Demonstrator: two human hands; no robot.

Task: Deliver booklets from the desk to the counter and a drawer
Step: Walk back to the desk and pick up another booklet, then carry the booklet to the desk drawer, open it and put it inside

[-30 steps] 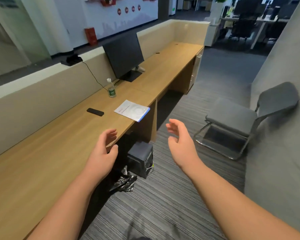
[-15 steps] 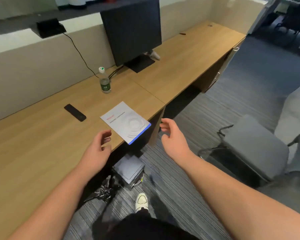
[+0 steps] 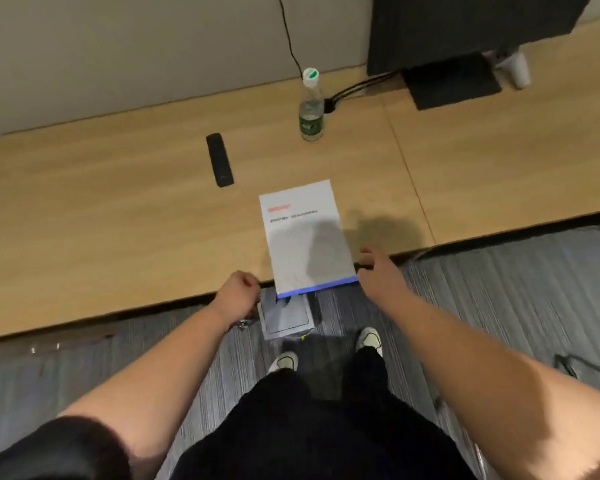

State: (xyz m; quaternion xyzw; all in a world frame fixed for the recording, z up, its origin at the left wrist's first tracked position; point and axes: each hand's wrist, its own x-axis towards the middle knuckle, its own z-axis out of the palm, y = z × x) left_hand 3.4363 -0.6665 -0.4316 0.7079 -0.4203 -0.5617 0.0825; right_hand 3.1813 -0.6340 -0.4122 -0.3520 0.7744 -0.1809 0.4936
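Booklet (image 3: 307, 239) overhangs desk (image 3: 118, 220) — right hand (image 3: 378, 268) open beside it.

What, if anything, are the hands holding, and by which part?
Nothing yet: the left hand and right hand flank the booklet on the desk.

A long wooden desk (image 3: 118, 237) runs across the middle of the frame, backed by a pale partition along the top. A white booklet (image 3: 305, 237) with a blue lower edge lies at centre, its near end overhanging the desk's front edge. Up and left of it lies a slim black remote (image 3: 219, 160). A clear water bottle (image 3: 311, 109) with a green label stands upright at upper centre. At upper right, a dark monitor base (image 3: 451, 81) rests on the desk, with black cables (image 3: 357, 87) running from it toward the bottle.
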